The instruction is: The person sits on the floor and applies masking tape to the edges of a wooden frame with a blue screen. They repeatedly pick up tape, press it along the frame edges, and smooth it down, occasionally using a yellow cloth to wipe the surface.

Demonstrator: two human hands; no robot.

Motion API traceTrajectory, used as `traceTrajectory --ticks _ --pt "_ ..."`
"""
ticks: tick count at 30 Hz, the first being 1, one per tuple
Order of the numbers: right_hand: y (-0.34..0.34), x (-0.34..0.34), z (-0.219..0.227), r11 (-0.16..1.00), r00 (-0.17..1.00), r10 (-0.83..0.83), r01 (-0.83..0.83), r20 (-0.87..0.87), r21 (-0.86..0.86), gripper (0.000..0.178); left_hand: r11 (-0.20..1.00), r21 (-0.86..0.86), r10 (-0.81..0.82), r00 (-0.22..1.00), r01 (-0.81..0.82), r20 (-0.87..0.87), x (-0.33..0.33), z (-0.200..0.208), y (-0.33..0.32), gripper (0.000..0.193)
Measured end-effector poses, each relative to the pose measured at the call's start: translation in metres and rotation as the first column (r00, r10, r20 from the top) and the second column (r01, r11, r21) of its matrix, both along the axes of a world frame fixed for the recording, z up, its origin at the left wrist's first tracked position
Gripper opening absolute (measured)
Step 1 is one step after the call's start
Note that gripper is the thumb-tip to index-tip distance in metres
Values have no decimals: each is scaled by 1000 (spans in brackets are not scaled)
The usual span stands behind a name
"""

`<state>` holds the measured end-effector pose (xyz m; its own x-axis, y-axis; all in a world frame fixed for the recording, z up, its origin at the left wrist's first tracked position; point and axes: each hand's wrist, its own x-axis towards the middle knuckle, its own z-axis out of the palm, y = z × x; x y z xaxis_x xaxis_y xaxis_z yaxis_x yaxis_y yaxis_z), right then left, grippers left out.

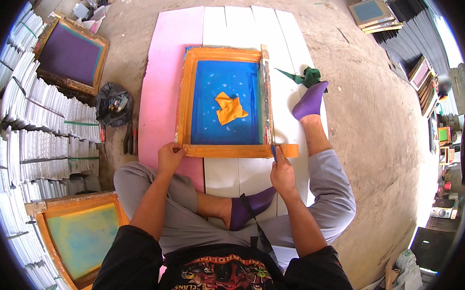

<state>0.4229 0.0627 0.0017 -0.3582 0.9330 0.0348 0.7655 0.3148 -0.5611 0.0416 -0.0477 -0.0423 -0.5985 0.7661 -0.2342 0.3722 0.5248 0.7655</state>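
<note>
A screen-printing frame (187, 91) with blue mesh lies flat before me, its wooden border largely covered in orange tape. On the mesh rests a crumpled yellow-orange cloth (231, 109). My left hand (171, 155) is closed in a pinch at the frame's near left corner. Past the near right corner sticks out a strip of orange tape (289, 150). There my right hand (283, 170) is closed around a slim blue tool (273, 153), whose kind is mostly hidden by the fingers. The tool stands against the frame's right edge, beside the tape.
The frame lies on a pink and white plank platform (163, 64). A dark green cloth (311, 76) lies by my right foot. Left are a black bag (114, 104), pliers-like tool handles (131, 139), stacked white bundles (43, 92), a purple-mesh frame (70, 55) and a yellow-green-mesh frame (83, 237).
</note>
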Motion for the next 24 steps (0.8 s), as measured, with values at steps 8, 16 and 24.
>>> traceTrajectory --ticks 8,16,24 --pt "-4 -10 3 992 990 -36 51 136 -112 53 1000 12 8 1000 -8 17 3 10 2 20" --pt "-3 -9 -5 995 993 -38 47 110 -85 52 1000 3 15 999 -15 31 1 6 2 21" --pt "-3 -15 1 984 985 -60 86 163 -157 51 1000 4 10 1000 -10 23 1 8 1 21"
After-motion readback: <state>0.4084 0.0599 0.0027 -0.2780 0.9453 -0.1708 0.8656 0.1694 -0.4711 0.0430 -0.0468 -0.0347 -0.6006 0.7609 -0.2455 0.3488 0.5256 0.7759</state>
